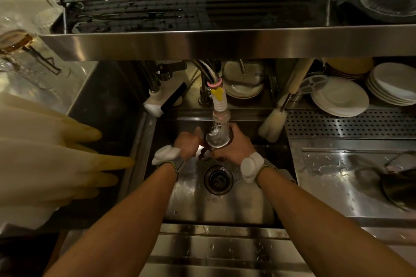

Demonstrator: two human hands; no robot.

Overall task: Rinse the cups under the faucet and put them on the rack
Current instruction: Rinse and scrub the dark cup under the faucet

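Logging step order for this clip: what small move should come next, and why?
Probably lift the glass cup to the rack overhead: the right hand holds it under the faucet, with the left hand beside it.

We note a clear glass cup (218, 139) under a white ribbed faucet nozzle (219, 103) bearing a yellow tag and pink ring. White plates (340, 96) stacked at right. Silver steel sink (186, 198), dark drain (218, 179). Pale yellow rubber gloves (56, 157). Silver perforated tray (351, 123), dot pattern. White wrist devices (251, 166).

Stacked white plates (340, 96), bottle brush (273, 122), rubber gloves (56, 153)
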